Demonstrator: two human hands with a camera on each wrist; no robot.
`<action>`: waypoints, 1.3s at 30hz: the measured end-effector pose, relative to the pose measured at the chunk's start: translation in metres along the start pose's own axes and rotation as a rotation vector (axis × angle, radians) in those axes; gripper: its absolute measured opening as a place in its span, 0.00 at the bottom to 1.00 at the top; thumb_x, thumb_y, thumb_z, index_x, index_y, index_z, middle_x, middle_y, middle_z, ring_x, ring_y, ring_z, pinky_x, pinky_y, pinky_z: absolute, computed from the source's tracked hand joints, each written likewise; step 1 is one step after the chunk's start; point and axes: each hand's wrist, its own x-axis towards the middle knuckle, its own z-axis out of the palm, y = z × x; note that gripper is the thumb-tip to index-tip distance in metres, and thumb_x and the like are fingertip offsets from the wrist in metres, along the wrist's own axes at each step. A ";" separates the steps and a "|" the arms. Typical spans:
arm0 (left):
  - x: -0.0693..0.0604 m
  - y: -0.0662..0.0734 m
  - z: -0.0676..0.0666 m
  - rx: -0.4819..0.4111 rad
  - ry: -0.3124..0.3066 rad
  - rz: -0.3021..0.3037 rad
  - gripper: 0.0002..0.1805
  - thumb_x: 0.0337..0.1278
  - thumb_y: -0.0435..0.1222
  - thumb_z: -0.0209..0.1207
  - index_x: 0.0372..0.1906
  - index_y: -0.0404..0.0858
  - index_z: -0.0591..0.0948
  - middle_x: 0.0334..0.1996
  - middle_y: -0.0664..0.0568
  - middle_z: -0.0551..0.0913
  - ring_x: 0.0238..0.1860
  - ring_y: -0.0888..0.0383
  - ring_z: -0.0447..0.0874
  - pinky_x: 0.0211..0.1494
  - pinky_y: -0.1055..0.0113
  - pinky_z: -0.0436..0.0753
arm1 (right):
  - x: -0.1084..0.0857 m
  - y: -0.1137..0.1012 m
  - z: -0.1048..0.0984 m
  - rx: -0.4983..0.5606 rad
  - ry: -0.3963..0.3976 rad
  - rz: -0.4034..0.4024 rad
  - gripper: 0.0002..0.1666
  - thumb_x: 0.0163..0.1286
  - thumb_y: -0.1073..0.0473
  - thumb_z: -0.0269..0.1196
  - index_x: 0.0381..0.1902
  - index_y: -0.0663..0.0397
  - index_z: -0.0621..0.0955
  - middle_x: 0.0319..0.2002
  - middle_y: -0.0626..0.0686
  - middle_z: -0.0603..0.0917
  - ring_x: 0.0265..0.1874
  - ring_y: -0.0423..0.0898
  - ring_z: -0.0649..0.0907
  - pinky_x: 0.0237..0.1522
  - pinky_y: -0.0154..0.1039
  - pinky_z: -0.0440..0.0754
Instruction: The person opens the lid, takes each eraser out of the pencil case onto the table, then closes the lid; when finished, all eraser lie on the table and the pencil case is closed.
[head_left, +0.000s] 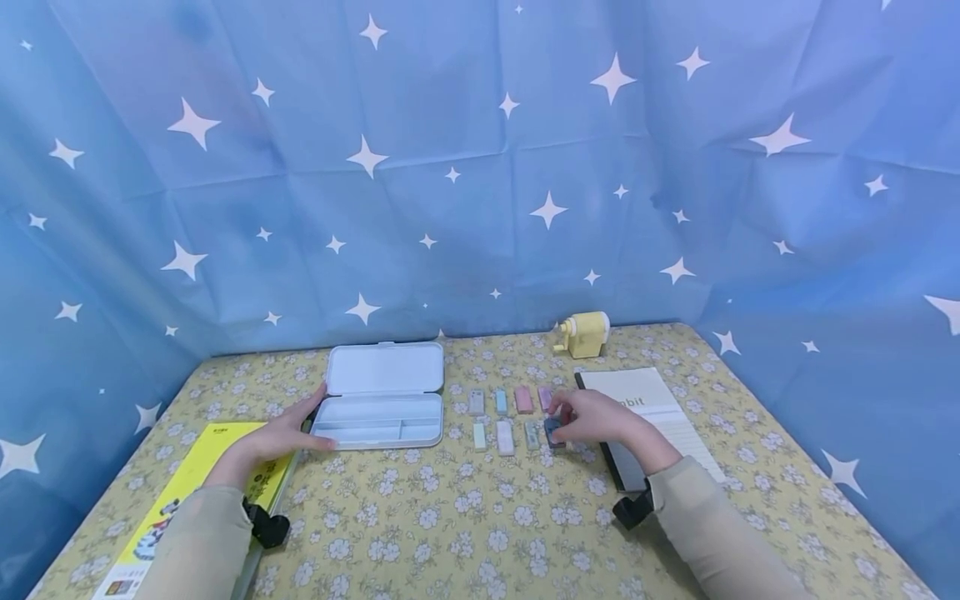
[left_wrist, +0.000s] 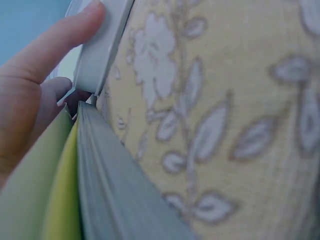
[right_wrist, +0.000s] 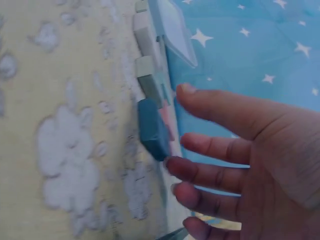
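My left hand (head_left: pixel 281 435) rests against the left end of an open white pencil case (head_left: pixel 422 432), whose lid stands raised at the back. In the left wrist view the thumb (left_wrist: pixel 75 32) lies straight along the case's outer wall; the other fingers are partly hidden. My right hand (head_left: pixel 592 417) is over the right end of two rows of small erasers. Fingers spread, it is around a dark blue eraser (right_wrist: pixel 150 130), the thumb apart from it and a fingertip close to its lower end. Beside that stand a grey-green eraser (head_left: pixel 532 434) and a purple eraser (head_left: pixel 545 398).
White (head_left: pixel 505 438), pink (head_left: pixel 523 400), light blue (head_left: pixel 501 402), grey (head_left: pixel 476 402) and pale green (head_left: pixel 479 437) erasers fill the rows. A yellow pencil sharpener (head_left: pixel 587 335) stands behind. A notebook (head_left: pixel 675 417) lies under the right forearm, a yellow book (head_left: pixel 202 467) under the left.
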 end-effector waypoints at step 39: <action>0.002 -0.003 0.001 0.002 0.021 -0.023 0.64 0.47 0.51 0.71 0.78 0.44 0.37 0.76 0.34 0.35 0.73 0.32 0.28 0.67 0.31 0.37 | 0.171 -0.077 0.031 0.767 0.118 0.200 0.40 0.73 0.38 0.53 0.72 0.58 0.62 0.60 0.62 0.75 0.57 0.58 0.77 0.57 0.53 0.75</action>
